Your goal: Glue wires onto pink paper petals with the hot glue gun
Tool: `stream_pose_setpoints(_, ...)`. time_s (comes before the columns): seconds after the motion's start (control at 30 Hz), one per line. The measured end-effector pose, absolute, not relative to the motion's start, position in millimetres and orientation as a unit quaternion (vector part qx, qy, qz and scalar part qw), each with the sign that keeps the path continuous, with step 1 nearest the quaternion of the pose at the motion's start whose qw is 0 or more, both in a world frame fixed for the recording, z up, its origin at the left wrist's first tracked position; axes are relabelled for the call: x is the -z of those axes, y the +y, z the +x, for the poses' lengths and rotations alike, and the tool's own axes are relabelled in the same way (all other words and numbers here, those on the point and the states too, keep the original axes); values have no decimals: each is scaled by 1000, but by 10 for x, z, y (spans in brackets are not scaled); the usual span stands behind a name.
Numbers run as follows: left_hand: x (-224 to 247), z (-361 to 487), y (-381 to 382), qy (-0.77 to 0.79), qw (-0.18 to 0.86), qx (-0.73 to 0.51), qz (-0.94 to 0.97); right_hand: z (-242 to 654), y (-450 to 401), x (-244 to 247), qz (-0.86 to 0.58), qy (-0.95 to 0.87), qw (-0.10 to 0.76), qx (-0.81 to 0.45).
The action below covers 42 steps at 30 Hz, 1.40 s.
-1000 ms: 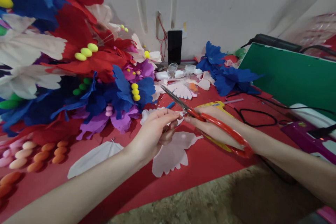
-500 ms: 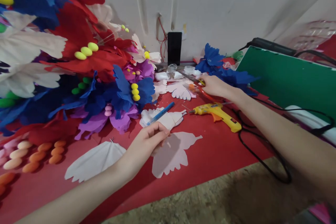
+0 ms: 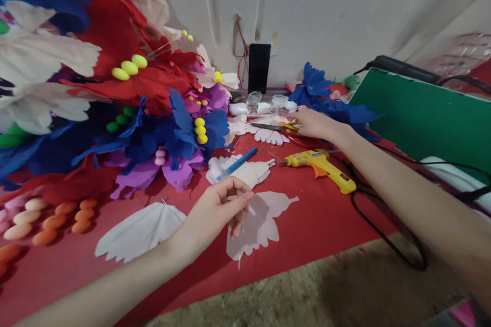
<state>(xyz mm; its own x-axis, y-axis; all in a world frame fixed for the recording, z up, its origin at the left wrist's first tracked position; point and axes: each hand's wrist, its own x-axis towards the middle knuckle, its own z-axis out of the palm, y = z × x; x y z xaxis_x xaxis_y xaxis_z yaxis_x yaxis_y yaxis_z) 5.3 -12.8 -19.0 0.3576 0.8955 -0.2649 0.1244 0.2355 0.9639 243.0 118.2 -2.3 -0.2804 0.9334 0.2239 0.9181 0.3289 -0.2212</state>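
Over a white wing-shaped fabric cutout (image 3: 264,222), my left hand (image 3: 226,204) is closed with thumb and fingertips together. Whatever is pinched there is too thin to make out; a fine pale strand shows below the fingers. My right hand (image 3: 312,123) reaches to the back of the table, its fingers at the yellow handles of a pair of scissors (image 3: 268,126). The blades point left above more white scalloped cutouts (image 3: 268,136). Between the hands, a blue pen (image 3: 237,163) lies on a stack of white pieces (image 3: 255,173). A yellow glue gun (image 3: 322,166) rests under my right forearm.
Red, blue, white and purple fabric butterflies (image 3: 130,82) crowd the left side. Several orange bead strips (image 3: 56,222) lie at the lower left. A black phone (image 3: 259,68) leans against the wall. The glue gun's black cord (image 3: 383,235) loops near the table edge. A green board (image 3: 414,122) stands right.
The scissors have swung from a slant to nearly level, their tips moving left and down, with my right hand at the handles. My left hand stays pinched, lower fingers slightly more spread.
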Motion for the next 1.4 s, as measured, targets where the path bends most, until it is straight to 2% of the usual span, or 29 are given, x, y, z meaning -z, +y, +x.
stream_pose_setpoints(0.23, 163, -7, -31, 489, 559, -338, 578, 2025, 473, -78, -520, -837, 157, -65)
stream_pose_setpoints(0.4, 141, -54, 34, 492, 488, -346, 632, 1815, -227, 169, -275, -948, 107, -123)
stream_pose_setpoints(0.67, 263, 3, -79, 472, 415, -271, 729, 2110, -224, 194, -207, -960, 17, -190)
stream_pose_setpoints(0.93, 307, -58, -113, 470, 293, -213, 805, 2252, -178, 253, -217, -960, 46, -174)
stream_pose_setpoints(1.07, 286, -168, -195, 394, 229, -116, 883, 2270, -190, 321, -204, -961, 99, -159)
stream_pose_setpoints(1.17, 319, -206, -272, 347, 206, -65, 913, 2275, -205, 366, -201, -959, 132, -147)
stream_pose_setpoints(1.4, 351, -183, -256, 329, 207, -31, 921, 2273, -228, 378, -197, -961, 134, -137)
